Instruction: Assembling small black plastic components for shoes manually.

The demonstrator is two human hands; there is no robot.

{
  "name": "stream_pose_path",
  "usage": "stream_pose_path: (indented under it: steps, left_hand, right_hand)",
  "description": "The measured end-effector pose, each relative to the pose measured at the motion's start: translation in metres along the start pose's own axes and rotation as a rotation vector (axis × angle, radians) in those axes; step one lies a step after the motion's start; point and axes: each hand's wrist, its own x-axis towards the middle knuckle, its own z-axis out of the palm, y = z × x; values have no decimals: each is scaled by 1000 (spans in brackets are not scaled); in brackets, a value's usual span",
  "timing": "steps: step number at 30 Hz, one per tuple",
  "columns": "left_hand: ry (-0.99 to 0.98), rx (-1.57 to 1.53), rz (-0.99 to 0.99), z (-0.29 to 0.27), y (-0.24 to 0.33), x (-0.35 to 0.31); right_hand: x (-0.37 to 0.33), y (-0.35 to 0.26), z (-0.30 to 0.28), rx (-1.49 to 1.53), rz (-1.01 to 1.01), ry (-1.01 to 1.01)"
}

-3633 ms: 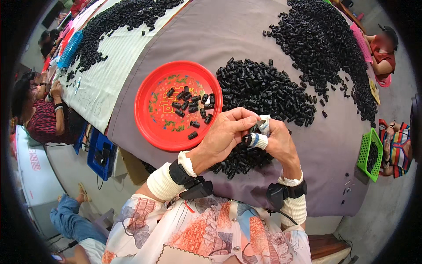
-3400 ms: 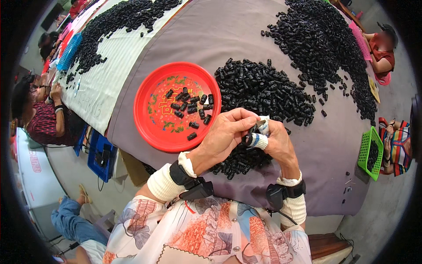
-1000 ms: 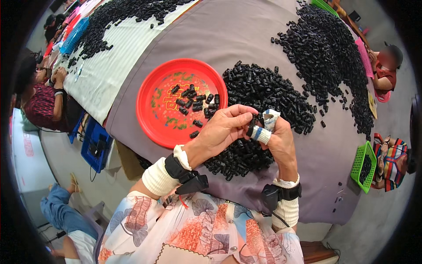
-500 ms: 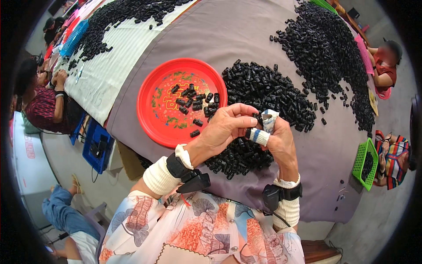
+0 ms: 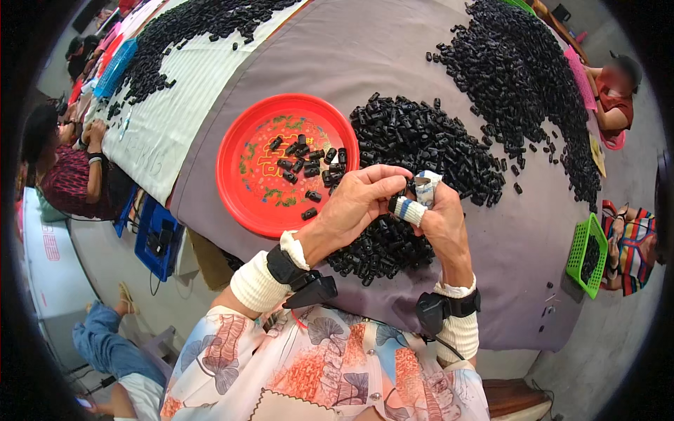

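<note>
Over the near side of a heap of small black cylindrical plastic parts (image 5: 428,144), my two hands meet. My left hand (image 5: 361,200) is closed, thumb and forefinger pinching a small black part (image 5: 406,188). Around the same part my right hand (image 5: 444,217) is closed too; its thumb and a finger wear white and blue cloth finger covers (image 5: 411,209). The fingers hide most of the held part. Just left of my hands lies a round red tray (image 5: 242,203) with several loose black parts (image 5: 298,165) on it.
A larger heap of black parts (image 5: 519,77) spreads at the far right, another (image 5: 196,31) at the far left. A green basket (image 5: 586,256) stands by the table's right edge, a blue bin (image 5: 156,235) at the left. Co-workers sit on both sides.
Both hands stay together at nearly the same spot, with the fingers shifted slightly around the black part. The whole view has moved a little; the tray's parts look the same.
</note>
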Motion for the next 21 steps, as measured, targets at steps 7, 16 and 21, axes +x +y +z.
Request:
stream_pose_path:
  steps: [7,16,21]
  left_hand:
    - [-61,-52,13,-9,2,4]
    - [-138,-191,-33,-8,-2,4]
    - [-148,-175,-52,-6,-2,3]
  right_hand:
    - [0,2,-7,55,-2,-16]
    - [3,7,-19,-21,1,-122]
    - [6,3,-20,-125,16,-168]
